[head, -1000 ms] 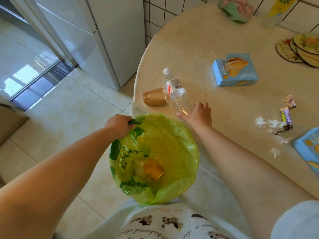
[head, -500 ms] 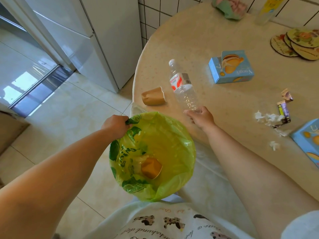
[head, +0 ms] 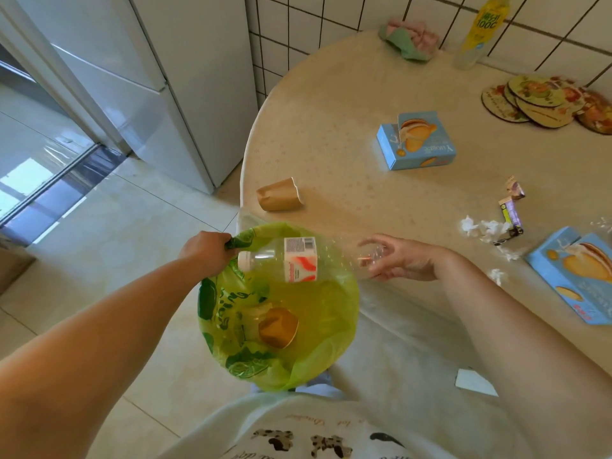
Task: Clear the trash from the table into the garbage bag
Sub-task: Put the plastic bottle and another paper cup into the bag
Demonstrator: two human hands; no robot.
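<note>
Clear plastic, the empty water bottle (head: 298, 260) lies horizontal at frame centre, directly over the open mouth of the green garbage bag (head: 331, 313), white cap pointing frame-left and red-and-white label facing up. Right hand (head: 402, 261) pinches the bottle's base end between thumb and fingers; the grip is closed on the base only, remaining fingers loosely curled, and the base itself is blurred. Left hand (head: 207, 251) is fisted tight around the bag's gathered rim at its upper-left edge, holding the mouth open just off the table's near edge. Inside the bag, low centre, rests one brown paper cup (head: 278, 327) amid other items too indistinct to identify. A second brown paper cup (head: 280, 195) lies on its side on the beige table (head: 347, 111), near the rim, above the bag in the frame. Further out: one blue snack box (head: 417, 140) upper right of centre; a second blue box (head: 576, 273) at the right edge; torn white tissue scraps (head: 480, 226) and small wrappers (head: 511, 207) between the two boxes. Round coasters (head: 543, 101) overlap at upper right; a yellow-labelled bottle (head: 480, 31) and a bundled cloth (head: 410, 41) stand at the top, against the tiled wall.
</note>
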